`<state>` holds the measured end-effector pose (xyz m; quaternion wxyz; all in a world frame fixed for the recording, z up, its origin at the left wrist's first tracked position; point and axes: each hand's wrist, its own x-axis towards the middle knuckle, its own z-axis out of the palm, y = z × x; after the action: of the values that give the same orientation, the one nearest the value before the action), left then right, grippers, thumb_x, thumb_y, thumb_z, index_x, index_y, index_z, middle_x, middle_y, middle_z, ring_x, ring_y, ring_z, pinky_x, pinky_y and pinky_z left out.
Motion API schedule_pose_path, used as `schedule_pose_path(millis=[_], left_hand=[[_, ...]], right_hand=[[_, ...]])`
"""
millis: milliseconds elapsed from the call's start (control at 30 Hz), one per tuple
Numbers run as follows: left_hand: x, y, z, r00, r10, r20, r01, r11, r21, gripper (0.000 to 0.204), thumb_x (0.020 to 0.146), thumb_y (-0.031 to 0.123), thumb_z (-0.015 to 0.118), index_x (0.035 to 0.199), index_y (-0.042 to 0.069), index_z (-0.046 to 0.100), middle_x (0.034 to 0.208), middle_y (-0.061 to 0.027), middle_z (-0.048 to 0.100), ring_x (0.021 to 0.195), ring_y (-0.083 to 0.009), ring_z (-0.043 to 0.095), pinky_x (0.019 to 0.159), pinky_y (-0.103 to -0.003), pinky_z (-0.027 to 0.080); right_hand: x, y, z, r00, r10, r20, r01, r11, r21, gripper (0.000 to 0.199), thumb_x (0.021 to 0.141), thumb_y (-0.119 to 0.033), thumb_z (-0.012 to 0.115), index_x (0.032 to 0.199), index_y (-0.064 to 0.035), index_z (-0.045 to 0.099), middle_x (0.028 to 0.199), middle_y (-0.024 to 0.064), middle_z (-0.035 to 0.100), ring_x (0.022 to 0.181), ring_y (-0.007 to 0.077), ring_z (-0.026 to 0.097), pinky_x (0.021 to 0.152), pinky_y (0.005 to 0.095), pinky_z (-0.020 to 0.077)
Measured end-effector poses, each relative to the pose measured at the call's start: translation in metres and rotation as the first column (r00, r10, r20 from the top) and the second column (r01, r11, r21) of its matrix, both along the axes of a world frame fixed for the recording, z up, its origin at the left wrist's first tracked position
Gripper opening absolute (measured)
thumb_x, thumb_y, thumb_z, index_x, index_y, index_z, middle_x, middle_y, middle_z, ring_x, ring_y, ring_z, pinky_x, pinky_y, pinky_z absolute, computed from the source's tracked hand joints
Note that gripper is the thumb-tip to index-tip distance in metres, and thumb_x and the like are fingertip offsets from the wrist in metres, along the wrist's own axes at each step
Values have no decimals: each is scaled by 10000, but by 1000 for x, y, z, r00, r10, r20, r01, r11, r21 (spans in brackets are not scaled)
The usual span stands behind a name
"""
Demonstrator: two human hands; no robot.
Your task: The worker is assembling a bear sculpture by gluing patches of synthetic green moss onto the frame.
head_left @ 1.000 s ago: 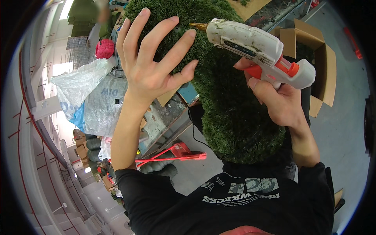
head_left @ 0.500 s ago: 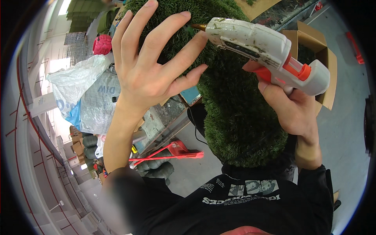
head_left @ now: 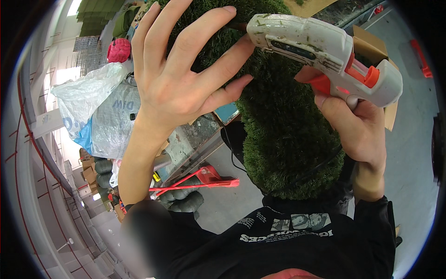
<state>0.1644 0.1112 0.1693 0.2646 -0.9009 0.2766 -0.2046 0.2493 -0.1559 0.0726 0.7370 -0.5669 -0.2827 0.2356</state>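
My right hand [head_left: 353, 125] is wrapped round the handle of a white hot glue gun [head_left: 302, 37] with an orange trigger; green bits cling to its body. The gun's nozzle points left into a large piece of artificial green turf [head_left: 288, 116], shaped in thick rounded forms. Its tip is partly lost against the dark green fibres. Spread over the turf's upper left part, my left hand [head_left: 181, 83] has its fingers apart, and its index finger lies close to the nozzle. A thin black cord [head_left: 316, 167] runs across the lower turf.
Left of my arm, a worktable [head_left: 190, 139] bears a translucent plastic bag [head_left: 100, 111] and a pink ball-like object [head_left: 119, 49]. A red broom and dustpan [head_left: 209, 176] lie below it. An open cardboard box [head_left: 371, 44] stands at the right, beyond the glue gun.
The glue gun and my right hand have shifted slightly right and up. My left hand stays spread on the turf, moved a little. The black cord now shows more plainly across the turf.
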Motion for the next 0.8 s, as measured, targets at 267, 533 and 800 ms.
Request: schedule_pose_path(millis=[267, 533, 800], left_hand=[[-1, 1, -1, 1000, 3, 1, -3, 1000, 3, 372, 710, 379, 848, 1028, 200, 775, 1331, -118, 621, 1340, -449, 488, 1058, -649, 428], [4, 7, -7, 999, -51, 12, 51, 998, -43, 379, 724, 376, 842, 1046, 187, 780, 1340, -131, 614, 1355, -446, 473, 1073, -645, 416], [4, -18, -9, 999, 22, 32, -14, 976, -219, 403, 662, 303, 856, 1035, 155, 820, 1359, -121, 648, 1358, -415, 493, 1130, -512, 402]], right_hand=[[1, 3, -3, 1000, -20, 16, 20, 1000, 9, 411, 890, -31, 589, 1295, -4, 656, 1153, 55, 720, 863, 55, 584, 704, 218, 453], [1, 6, -3, 997, -61, 45, 60, 998, 12, 344, 877, -42, 586, 1204, 2, 682, 1018, 11, 683, 773, 36, 531, 645, 217, 403], [5, 5, 3, 994, -65, 83, 70, 995, -64, 187, 878, -84, 613, 1036, -17, 687, 822, -44, 583, 664, 24, 483, 583, 215, 351]])
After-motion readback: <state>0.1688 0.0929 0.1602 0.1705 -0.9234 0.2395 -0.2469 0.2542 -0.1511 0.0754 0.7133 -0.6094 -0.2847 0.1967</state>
